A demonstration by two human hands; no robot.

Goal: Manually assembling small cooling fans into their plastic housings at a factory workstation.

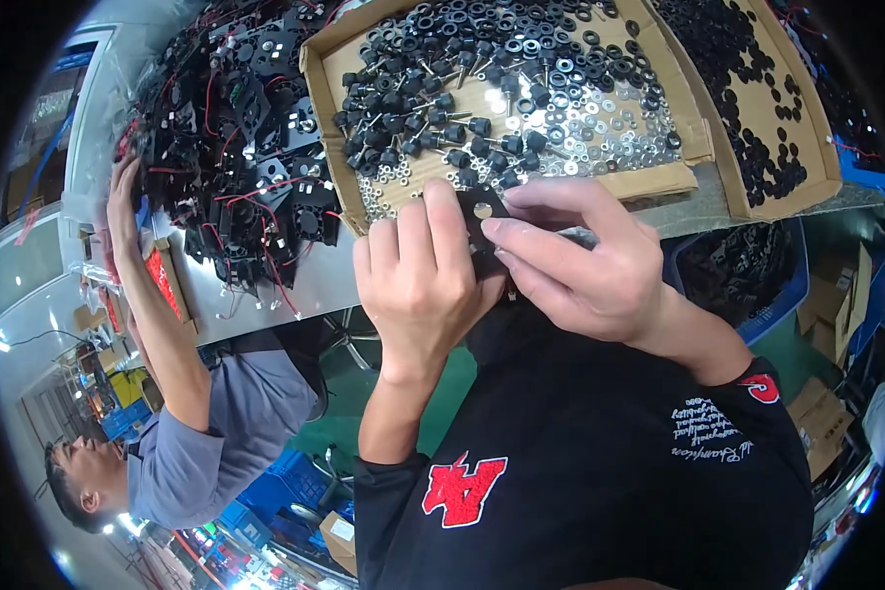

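Observation:
My left hand (418, 258) is closed round a dark flat plate (484, 260) with a round hole near its far end. The plate is held up in front of me, just off the near edge of a cardboard tray (649, 181). My right hand (595, 264) has curled fingers at the plate's right edge, one fingertip resting beside the hole. Whether those fingers also pinch a small part is hidden. In the tray lie black knobs with threaded shafts (418, 113), black rings (619, 69), clear and metal washers (600, 128) and small nuts (388, 175).
Right of it, another cardboard tray (765, 192) holds black rings. Black fan assemblies with red wires (256, 147) are heaped at left on the grey table (310, 280). A co-worker (226, 423) reaches over that heap. A blue crate (792, 295) of dark parts sits below at right.

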